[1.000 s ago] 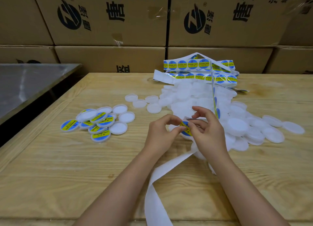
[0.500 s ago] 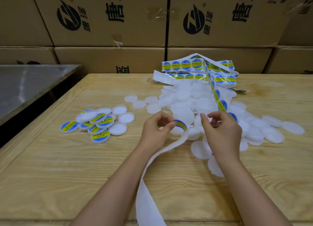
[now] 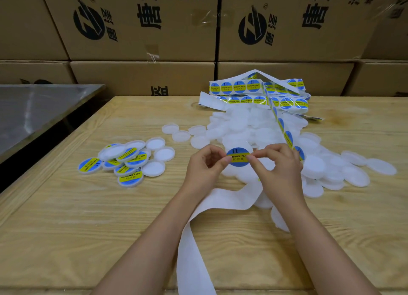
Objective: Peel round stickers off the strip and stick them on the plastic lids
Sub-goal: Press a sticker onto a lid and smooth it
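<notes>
Blue sticker (image 3: 238, 160) now off strip (image 3: 223, 198)

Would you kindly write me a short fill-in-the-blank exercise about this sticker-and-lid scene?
1. The round sticker pinched between the left hand and right hand is blue and ____.
2. The labelled lids lie to the ____ of both hands.
3. The emptied backing strip is coloured ____.

Missing words: yellow, left, white.

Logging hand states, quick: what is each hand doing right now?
Left hand: pinches the left edge of the round sticker.
Right hand: pinches the right edge of the same sticker.
</notes>
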### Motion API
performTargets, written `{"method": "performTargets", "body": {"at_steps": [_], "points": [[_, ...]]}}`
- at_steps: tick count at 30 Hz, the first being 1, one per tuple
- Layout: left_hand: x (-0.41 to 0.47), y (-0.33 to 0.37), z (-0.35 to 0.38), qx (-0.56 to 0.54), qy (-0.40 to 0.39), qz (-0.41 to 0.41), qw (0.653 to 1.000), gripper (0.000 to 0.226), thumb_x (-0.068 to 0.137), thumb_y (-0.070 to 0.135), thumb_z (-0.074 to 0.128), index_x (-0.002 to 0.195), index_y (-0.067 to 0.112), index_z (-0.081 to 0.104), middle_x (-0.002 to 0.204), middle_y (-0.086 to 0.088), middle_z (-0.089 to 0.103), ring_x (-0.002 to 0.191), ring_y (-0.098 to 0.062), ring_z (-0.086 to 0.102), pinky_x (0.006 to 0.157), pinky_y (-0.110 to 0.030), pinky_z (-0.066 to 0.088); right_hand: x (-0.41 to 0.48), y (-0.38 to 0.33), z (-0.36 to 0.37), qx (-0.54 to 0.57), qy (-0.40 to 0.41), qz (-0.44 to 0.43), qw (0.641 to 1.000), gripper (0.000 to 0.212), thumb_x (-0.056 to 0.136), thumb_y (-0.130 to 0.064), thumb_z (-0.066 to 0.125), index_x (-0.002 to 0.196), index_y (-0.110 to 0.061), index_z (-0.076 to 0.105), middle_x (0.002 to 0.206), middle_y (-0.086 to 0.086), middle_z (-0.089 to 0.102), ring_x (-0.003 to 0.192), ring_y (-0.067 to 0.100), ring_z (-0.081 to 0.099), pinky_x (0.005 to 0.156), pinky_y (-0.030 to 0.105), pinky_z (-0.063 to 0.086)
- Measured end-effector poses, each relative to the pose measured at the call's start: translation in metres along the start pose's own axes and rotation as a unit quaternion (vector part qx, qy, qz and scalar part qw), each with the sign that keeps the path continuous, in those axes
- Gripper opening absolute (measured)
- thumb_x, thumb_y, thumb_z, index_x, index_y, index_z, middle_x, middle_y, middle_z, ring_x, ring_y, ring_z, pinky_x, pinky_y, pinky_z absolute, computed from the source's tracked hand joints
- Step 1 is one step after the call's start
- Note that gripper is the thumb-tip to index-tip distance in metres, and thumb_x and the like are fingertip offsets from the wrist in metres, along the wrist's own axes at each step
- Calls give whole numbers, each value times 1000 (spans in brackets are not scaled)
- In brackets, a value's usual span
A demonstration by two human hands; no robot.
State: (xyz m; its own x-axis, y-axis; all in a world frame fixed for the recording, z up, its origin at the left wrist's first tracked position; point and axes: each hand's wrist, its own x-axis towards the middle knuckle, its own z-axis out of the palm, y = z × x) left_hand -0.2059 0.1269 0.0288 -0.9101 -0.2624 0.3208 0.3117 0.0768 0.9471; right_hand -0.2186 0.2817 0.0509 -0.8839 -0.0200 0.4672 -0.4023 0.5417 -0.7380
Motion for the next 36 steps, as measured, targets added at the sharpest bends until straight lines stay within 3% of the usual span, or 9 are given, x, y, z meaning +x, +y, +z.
{"method": "performTargets", "body": {"at_steps": [3, 6, 9, 11, 18, 22, 28, 33, 36], "points": [[0, -3, 4, 9, 1, -25, 1000, 26, 89, 8, 61, 109, 23, 63, 104, 6, 66, 85, -10, 59, 82, -33, 51, 0, -2, 1, 8, -2, -3, 1000, 12, 82, -20, 70, 72, -25, 64, 91, -9, 49, 103, 16, 44, 86, 25, 22], [-2, -12, 6, 125, -8, -44, 991, 53, 94, 13, 53, 143, 21, 35, 140, 2, 46, 111, -11, 53, 99, -34, 44, -2, -2, 3, 39, 19, 7, 999, 8, 84, -14, 68, 77, -18, 65, 92, -4, 50, 99, 19, 51, 89, 29, 34], [-1, -24, 5, 401, -97, -9, 911, 59, 92, 39, 54, 145, 31, 30, 153, 0, 30, 140, -19, 25, 114, -38, 19, 0, 0, 2, 47, 46, 20, 998, 8, 85, -13, 65, 80, -19, 63, 95, -3, 51, 95, 16, 53, 82, 20, 33], [-2, -26, 7, 464, -125, 5, 877, 52, 90, 45, 52, 140, 34, 40, 148, 1, 38, 139, -19, 28, 113, -40, 19, 1, 1, 1, 39, 60, 23, 997, 8, 85, -14, 64, 81, -20, 61, 95, -4, 50, 92, 14, 52, 78, 17, 31], [-3, -21, 3, 237, -15, 19, 971, 46, 74, 9, 72, 115, 29, 61, 119, 8, 50, 111, -6, 50, 87, -7, 38, -1, 0, 2, 53, 55, 20, 997, 15, 86, -15, 62, 99, -19, 57, 94, -4, 58, 89, 14, 53, 80, 25, 38], [-3, -6, 5, 40, -13, -22, 999, 64, 69, -12, 71, 111, 35, 58, 125, 6, 48, 111, -13, 57, 88, -27, 52, -4, -5, 3, 52, 4, 17, 998, 26, 85, -17, 64, 108, -20, 54, 83, -17, 60, 89, 14, 57, 96, 49, 40], [-5, 4, 4, -88, -69, -47, 993, 65, 71, -22, 64, 115, 27, 59, 116, 16, 59, 98, -6, 64, 78, -24, 54, -5, 0, 8, 46, -34, 33, 998, 44, 83, -26, 68, 122, -24, 47, 83, -20, 64, 94, -21, 40, 104, 44, 31], [-7, 0, 9, -76, -72, -82, 991, 77, 68, -12, 75, 131, 24, 49, 113, 6, 49, 93, -10, 66, 75, -22, 55, -5, 0, 10, 85, -20, 58, 994, 42, 84, -22, 66, 121, -29, 47, 79, -19, 64, 106, 27, 49, 97, 42, 36], [-6, -1, 9, -95, -81, -117, 985, 70, 74, -4, 73, 135, 16, 46, 120, 4, 53, 96, -11, 67, 82, -28, 55, -4, -1, 12, 105, -11, 69, 992, 43, 85, -22, 65, 123, -31, 46, 81, -20, 65, 101, 33, 53, 95, 49, 39]]}}
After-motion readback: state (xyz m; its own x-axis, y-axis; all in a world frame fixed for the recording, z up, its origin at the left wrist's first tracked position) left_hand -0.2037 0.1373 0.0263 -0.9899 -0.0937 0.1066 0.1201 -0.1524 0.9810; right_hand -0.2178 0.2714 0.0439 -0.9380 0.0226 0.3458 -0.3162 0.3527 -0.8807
